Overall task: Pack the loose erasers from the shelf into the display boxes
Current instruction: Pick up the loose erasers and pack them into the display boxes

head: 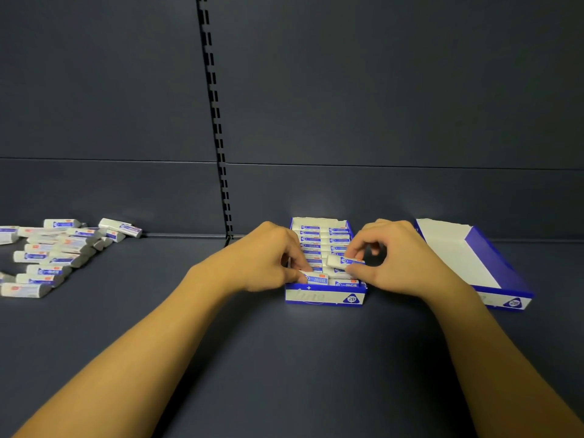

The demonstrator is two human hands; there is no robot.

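A blue and white display box (325, 298) stands at the middle of the shelf, holding two rows of wrapped erasers. My left hand (268, 257) pinches an eraser (314, 277) at the front of the left row. My right hand (398, 257) pinches another eraser (343, 261), tilted just above the right row. A second display box (502, 267), with nothing visible inside, lies open to the right. Several loose erasers (53, 257) lie heaped at the far left.
The dark shelf floor (284, 358) stretches in front of the boxes. A slotted upright (218, 121) runs down the dark back panel to the shelf, just left of the filled box.
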